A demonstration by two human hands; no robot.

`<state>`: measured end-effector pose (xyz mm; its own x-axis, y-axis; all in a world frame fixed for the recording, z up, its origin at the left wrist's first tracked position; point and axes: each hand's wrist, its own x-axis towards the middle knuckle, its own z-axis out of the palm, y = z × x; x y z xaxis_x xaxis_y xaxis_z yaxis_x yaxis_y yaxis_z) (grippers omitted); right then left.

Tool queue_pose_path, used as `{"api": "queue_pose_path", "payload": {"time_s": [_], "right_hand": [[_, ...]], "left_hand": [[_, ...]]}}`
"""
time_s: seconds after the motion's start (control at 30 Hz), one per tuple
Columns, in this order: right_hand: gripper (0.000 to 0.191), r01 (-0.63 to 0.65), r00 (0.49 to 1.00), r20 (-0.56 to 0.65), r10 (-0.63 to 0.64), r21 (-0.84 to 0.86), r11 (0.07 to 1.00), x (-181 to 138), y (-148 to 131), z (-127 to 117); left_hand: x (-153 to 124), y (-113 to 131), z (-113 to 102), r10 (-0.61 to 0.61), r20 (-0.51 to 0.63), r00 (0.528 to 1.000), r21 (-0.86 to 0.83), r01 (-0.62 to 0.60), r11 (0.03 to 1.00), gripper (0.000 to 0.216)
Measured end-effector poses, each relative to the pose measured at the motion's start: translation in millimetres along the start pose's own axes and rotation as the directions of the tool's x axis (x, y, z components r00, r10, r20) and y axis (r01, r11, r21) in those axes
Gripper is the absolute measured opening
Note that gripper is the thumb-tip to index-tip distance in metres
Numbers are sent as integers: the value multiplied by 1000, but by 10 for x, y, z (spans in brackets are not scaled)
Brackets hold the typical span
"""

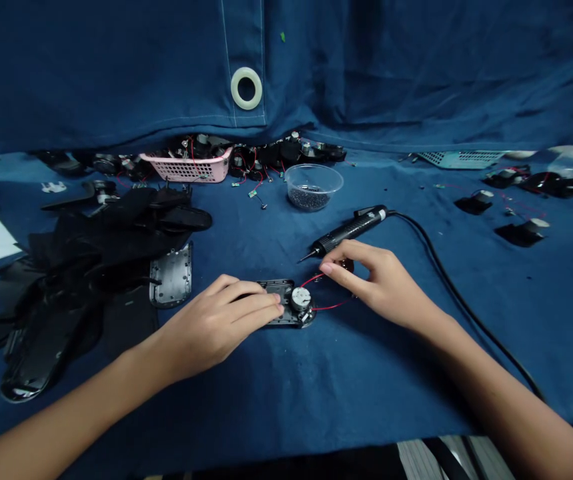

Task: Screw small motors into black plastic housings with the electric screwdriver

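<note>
A black plastic casing (286, 321) lies open side up on the blue cloth. My left hand (226, 320) grips it from the left, fingers bent across its tray. At the casing's right end sits a round silver motor (301, 299) with red wires (333, 306) running to the right. My right hand (379, 277) is closed, thumb and forefinger pinching a red wire near the casing. A dark round part (347, 265) shows partly behind the fingers. Just beyond that hand rests a black electric screwdriver (349, 233), its bit pointing left.
A clear tub of small dark screws (311, 190) stands behind the screwdriver. Black parts and straps (111, 233) are heaped at left beside a casing half (172, 277). A pink basket (191, 168) sits under the blue curtain (366, 67). The screwdriver's cord (446, 287) curves down the right.
</note>
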<state>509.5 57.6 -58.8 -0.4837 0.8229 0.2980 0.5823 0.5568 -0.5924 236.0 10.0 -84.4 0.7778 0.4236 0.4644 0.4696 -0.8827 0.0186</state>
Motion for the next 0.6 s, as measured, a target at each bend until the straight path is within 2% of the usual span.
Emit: {"api": "queue_pose_path", "payload": {"time_s": [0.13, 0.23, 0.33, 0.43, 0.5, 0.6], "right_hand": [[36, -15, 997, 69, 28, -174, 985, -10, 11, -20], [36, 23, 999, 33, -14, -305, 952, -31, 0, -17], [32, 151, 987, -9, -158, -233, 961, -43, -60, 31], [37, 266, 960, 110, -258, -65, 962, -40, -130, 125], [32, 261, 949, 189, -253, -20, 965, -34, -150, 186], [21, 210, 952, 232, -198, -31, 977, -30, -139, 240]], "left_hand": [[21, 8, -13, -2, 2, 1000, 6, 2, 1000, 32], [39, 13, -26, 4, 5, 1000, 9, -4, 1000, 31], [49, 20, -36, 1, 2, 1000, 9, -1, 1000, 30], [44, 25, -39, -3, 19, 1000, 2, 3, 1000, 30], [32, 25, -37, -17, 36, 999, -7, 17, 1000, 31], [7, 18, -36, -41, 65, 997, -27, 43, 999, 34]]}}
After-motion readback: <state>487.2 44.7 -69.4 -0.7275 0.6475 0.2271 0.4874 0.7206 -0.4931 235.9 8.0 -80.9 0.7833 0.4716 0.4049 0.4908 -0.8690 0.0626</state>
